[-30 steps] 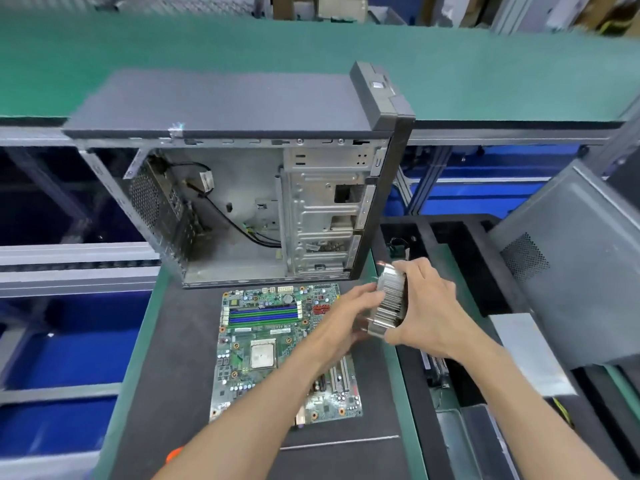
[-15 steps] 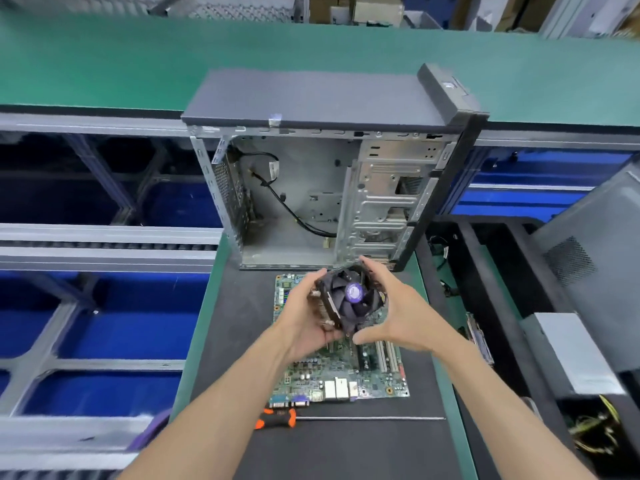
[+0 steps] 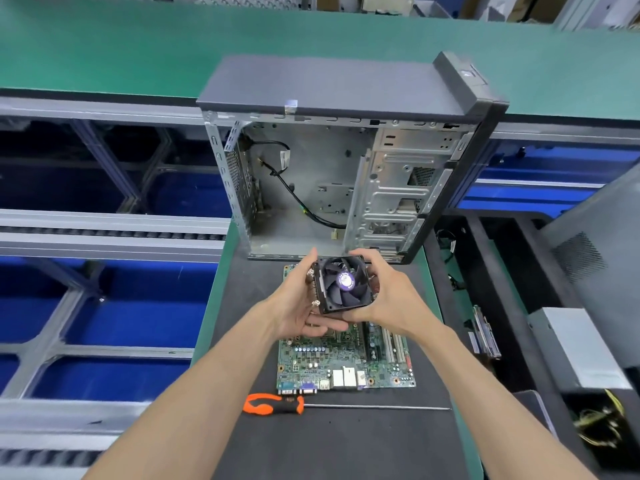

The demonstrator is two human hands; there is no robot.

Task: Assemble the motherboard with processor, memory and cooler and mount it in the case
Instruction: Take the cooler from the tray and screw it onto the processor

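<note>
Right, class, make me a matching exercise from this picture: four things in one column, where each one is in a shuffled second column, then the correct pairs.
Things:
1. fan cooler
2. circuit board
3. screwdriver
4. computer case

Places:
A. lying on the mat nearest the person
B. standing open at the far end of the mat
C. held in both hands
D. flat on the mat under the hands

Pairs: 1-C, 2-D, 3-A, 4-B

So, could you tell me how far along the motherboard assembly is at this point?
Nothing is visibly confirmed as fitted on the motherboard, which lies flat on the mat. In hand: the left hand and right hand grip the cooler above it. Left: seating the cooler and mounting the board in the bare case.
</note>
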